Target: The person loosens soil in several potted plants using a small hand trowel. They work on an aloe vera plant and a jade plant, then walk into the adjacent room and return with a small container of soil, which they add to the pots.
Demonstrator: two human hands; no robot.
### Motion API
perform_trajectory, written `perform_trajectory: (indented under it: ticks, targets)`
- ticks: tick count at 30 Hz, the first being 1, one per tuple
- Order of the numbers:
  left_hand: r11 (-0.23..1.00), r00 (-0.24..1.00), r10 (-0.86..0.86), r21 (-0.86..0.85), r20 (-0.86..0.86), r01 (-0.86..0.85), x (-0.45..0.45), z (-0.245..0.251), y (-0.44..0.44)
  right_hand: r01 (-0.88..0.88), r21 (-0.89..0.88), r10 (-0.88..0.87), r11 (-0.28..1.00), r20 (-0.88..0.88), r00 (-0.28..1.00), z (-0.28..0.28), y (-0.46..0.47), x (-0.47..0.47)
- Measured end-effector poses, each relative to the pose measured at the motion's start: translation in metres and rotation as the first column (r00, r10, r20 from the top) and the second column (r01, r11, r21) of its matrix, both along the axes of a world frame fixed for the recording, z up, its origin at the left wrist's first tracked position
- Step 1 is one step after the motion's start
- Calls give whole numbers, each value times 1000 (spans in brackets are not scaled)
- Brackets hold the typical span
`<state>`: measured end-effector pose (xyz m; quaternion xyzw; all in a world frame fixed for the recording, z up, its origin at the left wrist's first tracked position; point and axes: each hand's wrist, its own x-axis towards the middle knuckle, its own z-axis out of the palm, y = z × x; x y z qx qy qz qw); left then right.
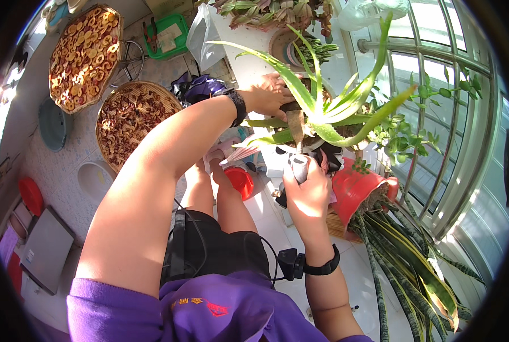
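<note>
An aloe plant with long green leaves grows in a round pot before me. My left hand lies over the left rim of this pot, its fingertips at the dark soil and partly behind a leaf. In my right hand is a small garden trowel, gripped by its grey handle. Its rusty, flat blade points away from me and overlaps the near side of the pot. A drooping, pale, withered leaf hangs toward my legs.
A red pot lies tipped at the right, with a snake plant spilling from it. Metal window bars stand beyond. Two trays of dried fruit slices, a green basin and a red bucket are leftward.
</note>
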<state>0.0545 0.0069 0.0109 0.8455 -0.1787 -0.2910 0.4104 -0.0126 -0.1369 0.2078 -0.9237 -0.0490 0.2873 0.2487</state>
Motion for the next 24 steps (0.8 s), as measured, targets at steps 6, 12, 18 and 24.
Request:
perform_trajectory:
  ticks: [6, 12, 18, 24]
  targets:
    - [994, 997, 58, 91, 53, -62, 0, -24, -15, -27, 104, 30, 994, -27, 999, 9, -15, -7]
    - [991, 960, 27, 121, 279, -63, -9, -4, -2, -91, 254, 98, 963, -14, 995, 36, -46, -10]
    - [942, 754, 239, 40, 612, -332, -59, 15, 13, 28, 175, -6, 984, -127, 992, 55, -92, -8]
    - [977, 775, 210, -152, 596, -148, -119, 29, -30, 180, 261, -138, 948, -171, 976, 0, -119, 5]
